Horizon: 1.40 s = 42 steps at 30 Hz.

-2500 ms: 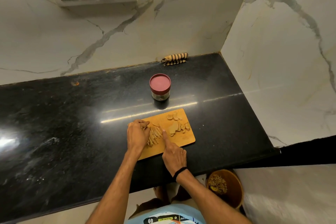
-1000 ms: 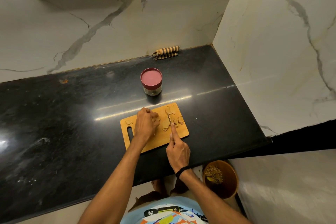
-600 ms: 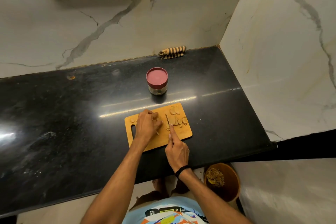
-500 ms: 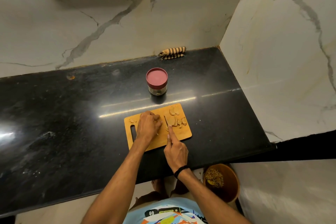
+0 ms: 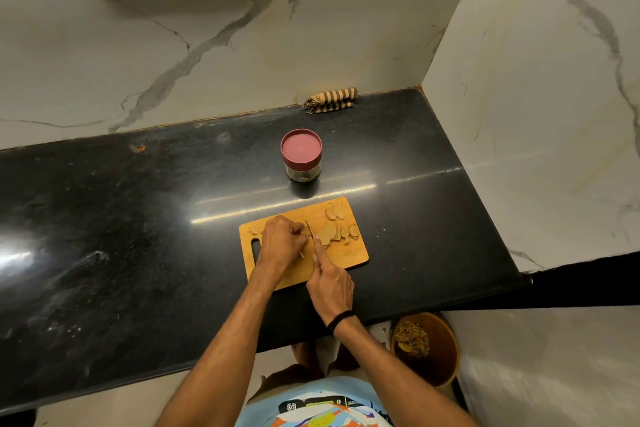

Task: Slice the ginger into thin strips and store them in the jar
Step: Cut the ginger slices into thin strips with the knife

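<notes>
Flat, irregular ginger slices (image 5: 329, 236) lie on the rectangular wooden cutting board (image 5: 353, 255), right of the knife (image 5: 309, 229). The right hand (image 5: 330, 282) grips the knife; the left hand (image 5: 280, 241), fingers curled, pins ginger strips (image 5: 302, 254).

Desk (image 5: 138, 218): glossy black, fine pale speckle. Cutting board (image 5: 353, 253), centre frame: honey-tan wood. Ginger slices (image 5: 327, 236): pale beige. Jar (image 5: 302, 174): clear glass, dusty-red lid. Cloth (image 5: 330, 100), upper centre: tan and dark-brown stripes. Wall (image 5: 207, 55): white marble, grey veins. Wristband (image 5: 341, 319): black. Bin (image 5: 445, 354), lower right: orange-brown.
</notes>
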### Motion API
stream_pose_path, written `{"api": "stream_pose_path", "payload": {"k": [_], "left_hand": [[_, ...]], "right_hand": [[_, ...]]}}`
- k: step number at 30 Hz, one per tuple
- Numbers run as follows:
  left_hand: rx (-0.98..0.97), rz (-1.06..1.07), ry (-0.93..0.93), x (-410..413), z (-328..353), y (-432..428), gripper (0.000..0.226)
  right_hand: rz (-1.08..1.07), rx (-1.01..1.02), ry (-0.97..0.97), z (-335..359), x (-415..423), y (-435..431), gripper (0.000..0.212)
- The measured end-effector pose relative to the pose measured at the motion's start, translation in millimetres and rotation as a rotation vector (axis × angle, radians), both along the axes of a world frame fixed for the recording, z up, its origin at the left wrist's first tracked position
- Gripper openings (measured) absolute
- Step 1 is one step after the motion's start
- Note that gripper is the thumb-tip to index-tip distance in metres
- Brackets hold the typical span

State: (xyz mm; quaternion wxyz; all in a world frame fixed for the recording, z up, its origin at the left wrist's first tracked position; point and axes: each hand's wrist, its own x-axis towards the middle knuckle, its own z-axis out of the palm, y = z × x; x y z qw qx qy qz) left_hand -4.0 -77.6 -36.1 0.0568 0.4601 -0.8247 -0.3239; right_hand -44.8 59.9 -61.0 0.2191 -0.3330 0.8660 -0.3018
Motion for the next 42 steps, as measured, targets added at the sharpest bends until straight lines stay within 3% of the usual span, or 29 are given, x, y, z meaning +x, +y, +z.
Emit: {"api": "stream_pose_path", "payload": {"k": [12,24,29,36,42], "left_hand": [[0.064,0.052,-0.031,-4,-7,2,0.011],[0.154,0.1,-0.027,-10,-11,-4,0.03],[0.127,0.123,-0.028,-8,-13,-5,0.018],[0.131,0.125,-0.035,-6,-8,-7,0.025],[0.169,0.116,-0.046,-6,-4,-7,0.016]], "right_hand": [[0.065,0.131,0.112,-1,3,0,0.062],[0.045,0.164,0.271,-15,14,-1,0.092],[0.095,0.166,0.386,-16,16,29,0.095],[0.031,0.057,0.15,-15,7,12,0.09],[0.063,0.044,0.101,-16,7,8,0.083]]}}
